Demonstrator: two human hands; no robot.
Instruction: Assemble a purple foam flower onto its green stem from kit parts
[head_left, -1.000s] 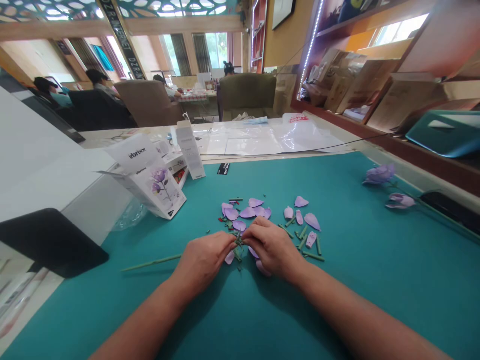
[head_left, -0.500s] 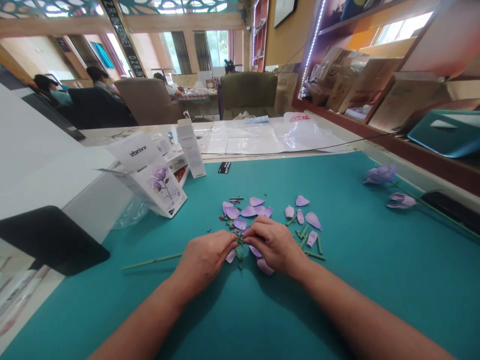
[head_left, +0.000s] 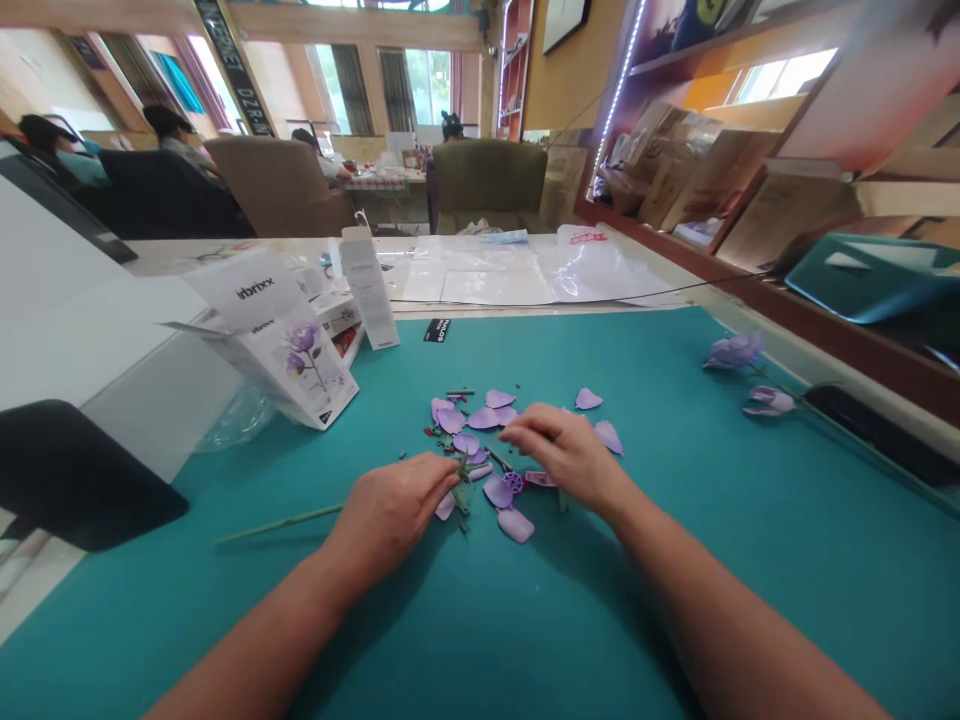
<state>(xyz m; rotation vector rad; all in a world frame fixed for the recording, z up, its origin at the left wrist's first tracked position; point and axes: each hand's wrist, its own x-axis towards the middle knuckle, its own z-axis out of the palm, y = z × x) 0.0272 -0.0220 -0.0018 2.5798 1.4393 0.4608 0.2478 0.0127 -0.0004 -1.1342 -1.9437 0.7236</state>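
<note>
A teal mat (head_left: 442, 640) spreads across the lower and middle frame. At mid-left sits a white box (head_left: 304, 380) printed with purple flowers, and near the right edge lies a purple flower (head_left: 733, 352). Just left of centre, the left hand (head_left: 401, 500) pinches a green stem (head_left: 279, 525), its long end jutting leftward. Right of centre, the right hand (head_left: 574, 455) hovers, fingertips drawn close together; whether they grip anything cannot be told. Loose purple petals (head_left: 516, 526) lie around the centre, beside a small purple wheel-shaped piece (head_left: 513, 482).
</note>
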